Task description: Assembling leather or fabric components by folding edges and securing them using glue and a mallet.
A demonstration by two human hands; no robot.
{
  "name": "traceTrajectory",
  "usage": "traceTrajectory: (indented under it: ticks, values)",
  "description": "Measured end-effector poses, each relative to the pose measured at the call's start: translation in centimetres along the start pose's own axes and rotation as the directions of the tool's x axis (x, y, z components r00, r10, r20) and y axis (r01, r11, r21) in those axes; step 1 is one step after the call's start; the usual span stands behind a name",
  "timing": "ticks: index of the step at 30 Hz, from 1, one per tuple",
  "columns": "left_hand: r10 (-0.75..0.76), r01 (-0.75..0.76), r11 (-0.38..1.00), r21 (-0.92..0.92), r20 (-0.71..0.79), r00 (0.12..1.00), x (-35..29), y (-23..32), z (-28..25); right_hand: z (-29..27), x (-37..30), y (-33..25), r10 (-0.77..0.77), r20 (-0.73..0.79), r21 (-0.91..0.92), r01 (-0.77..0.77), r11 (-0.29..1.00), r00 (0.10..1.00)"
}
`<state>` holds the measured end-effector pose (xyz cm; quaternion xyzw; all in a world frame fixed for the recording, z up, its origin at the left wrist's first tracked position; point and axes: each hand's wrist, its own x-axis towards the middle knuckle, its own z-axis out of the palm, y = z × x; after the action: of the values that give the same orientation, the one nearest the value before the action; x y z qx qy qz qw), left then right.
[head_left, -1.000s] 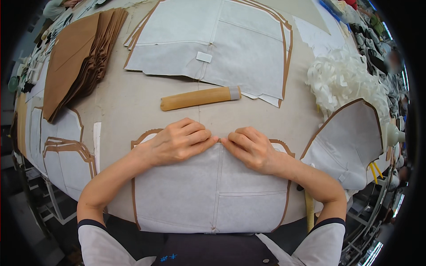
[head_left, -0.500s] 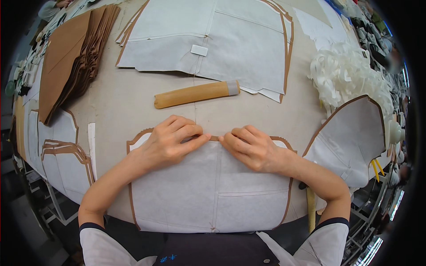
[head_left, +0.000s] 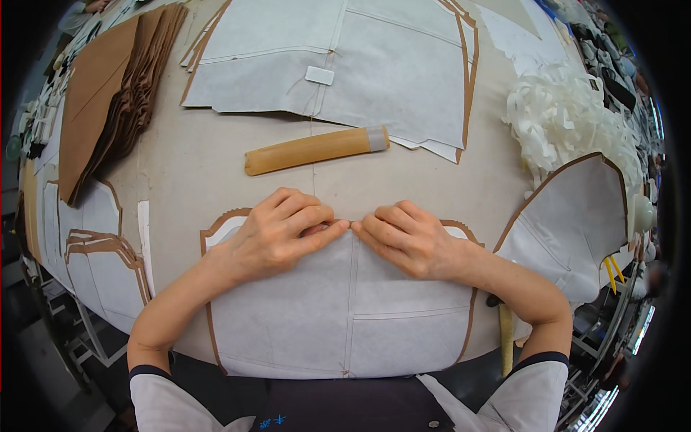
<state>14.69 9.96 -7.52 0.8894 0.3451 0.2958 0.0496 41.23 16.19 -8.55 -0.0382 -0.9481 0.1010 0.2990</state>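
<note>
A light grey-white sewn fabric panel [head_left: 288, 317] with brown edges lies flat in front of me, a seam running down its middle. My left hand [head_left: 284, 230] pinches the panel's far brown edge with thumb and forefinger, just left of that seam. Right beside it, my right hand [head_left: 410, 241] pinches the same edge, its fingertips almost meeting those of the left at the seam top. The bit of edge between the fingertips is mostly hidden. Beyond the hands lies a tan, wrapped bar-shaped piece [head_left: 309, 151] with a grey band at its right end.
Larger grey-white panels [head_left: 403, 79] lie stacked at the back under a small white block [head_left: 319, 75]. A brown fabric stack [head_left: 101, 93] stands far left, above smaller panels [head_left: 108, 270]. On the right are a heap of white strips [head_left: 554, 115] and a curved brown-edged panel [head_left: 576, 216].
My left fingertips have slid right along the edge, closing the gap to the right hand at the seam. The right hand stays nearly in place. The whole view has shifted slightly.
</note>
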Motion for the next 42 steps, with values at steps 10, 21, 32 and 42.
traceTrajectory:
  ticks: [10, 21, 32, 42]
  values:
    - [0.013, -0.013, 1.000, 0.011, 0.021, 1.000, -0.1, -0.1, 0.1, 0.1, -0.2, -0.1, 0.004, -0.001, -0.039, -0.004, 0.999, 1.000]
    - [-0.032, 0.031, 0.999, -0.014, -0.039, 0.999, -0.4, 0.1, 0.7, 0.2, -0.1, -0.2, 0.008, -0.027, -0.036, -0.009, 0.999, 1.000]
    - [-0.135, 0.136, 0.986, -0.098, 0.019, 0.991, 0.3, 1.3, 1.0, 0.2, -0.1, 0.0, 0.065, -0.071, 0.046, -0.062, 0.997, 0.995]
    - [-0.062, 0.058, 0.997, 0.057, 0.082, 0.995, 0.8, 1.7, 0.3, -0.3, -1.1, -1.0, 0.375, -0.050, 0.171, -0.362, 0.916, 0.926]
